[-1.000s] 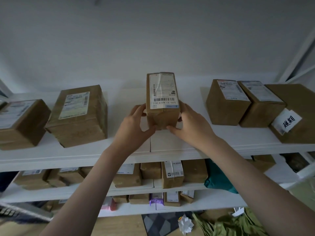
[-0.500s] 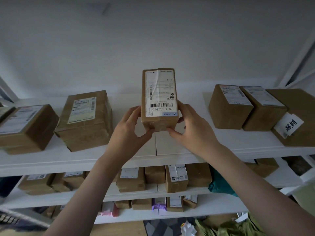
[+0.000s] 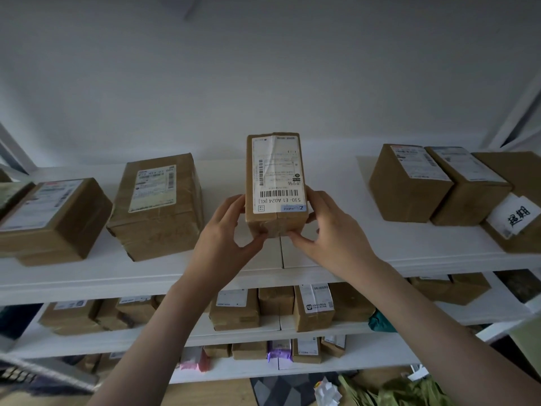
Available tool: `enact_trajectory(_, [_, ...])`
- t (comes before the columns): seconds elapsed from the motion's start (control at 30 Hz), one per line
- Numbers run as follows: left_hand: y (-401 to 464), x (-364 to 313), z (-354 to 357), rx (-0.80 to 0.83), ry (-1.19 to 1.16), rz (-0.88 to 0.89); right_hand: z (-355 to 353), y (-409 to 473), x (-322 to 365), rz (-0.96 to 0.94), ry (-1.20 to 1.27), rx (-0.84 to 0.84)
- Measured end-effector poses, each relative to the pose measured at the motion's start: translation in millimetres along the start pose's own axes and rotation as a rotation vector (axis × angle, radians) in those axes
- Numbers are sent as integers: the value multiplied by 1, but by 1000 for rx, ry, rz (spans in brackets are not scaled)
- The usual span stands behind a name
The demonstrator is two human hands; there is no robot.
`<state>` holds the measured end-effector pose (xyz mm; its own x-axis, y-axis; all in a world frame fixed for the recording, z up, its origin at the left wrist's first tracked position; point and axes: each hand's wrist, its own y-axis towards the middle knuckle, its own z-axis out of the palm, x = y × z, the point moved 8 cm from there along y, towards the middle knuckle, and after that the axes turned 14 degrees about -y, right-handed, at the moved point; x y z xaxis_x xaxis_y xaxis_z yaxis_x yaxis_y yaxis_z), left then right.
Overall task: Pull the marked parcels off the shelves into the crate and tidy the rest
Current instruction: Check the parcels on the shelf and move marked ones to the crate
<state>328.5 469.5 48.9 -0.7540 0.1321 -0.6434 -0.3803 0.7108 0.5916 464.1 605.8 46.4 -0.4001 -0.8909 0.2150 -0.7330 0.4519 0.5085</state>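
Both hands, the left hand [image 3: 227, 235] at eight o'clock and the right hand [image 3: 328, 232] at four, pinch the narrow parcel [image 3: 276, 183] upright over the top shelf [image 3: 336, 244], apparently to read its label [image 3: 276, 174].

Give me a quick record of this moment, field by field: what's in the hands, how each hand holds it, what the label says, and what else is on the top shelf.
held item: narrow brown parcel, over the top shelf
left hand: grips the parcel's left side
right hand: grips its right side
label: barcode, text 530-E1 A024 [KL], upside down to the camera
shelf left: two taped boxes
shelf right: three boxes, the far one with a handwritten tag
crate: not identifiable
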Motion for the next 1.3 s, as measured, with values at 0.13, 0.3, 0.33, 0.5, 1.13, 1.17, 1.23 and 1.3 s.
enact_trajectory(0.13, [-8, 12, 1, 20, 4, -35, 12, -3, 0, 35, 44, 54])
enact_trajectory(0.3, [-24, 24, 11, 28, 1, -103, 26, -9, 0, 52, 49, 118])
enact_trajectory(0.33, [-27, 24, 13, 30, 1, -105, 28, -10, -1, 56, 53, 128])
enact_trajectory(0.5, [-28, 29, 12, 25, 10, -129, 33, -7, -3, 98, 140, 176])
enact_trajectory(1.13, [-23, 80, -62, -57, 60, -250, 90, 50, 59, 45, 277, 232])
enact_trajectory(1.17, [-24, 83, -66, -61, 51, -253, 92, 52, 63, 46, 281, 234])
enact_trajectory(1.23, [-24, 87, -73, -67, 37, -262, 96, 54, 69, 49, 276, 240])
enact_trajectory(1.3, [-26, 92, -79, -76, 26, -270, 100, 55, 74, 47, 256, 255])
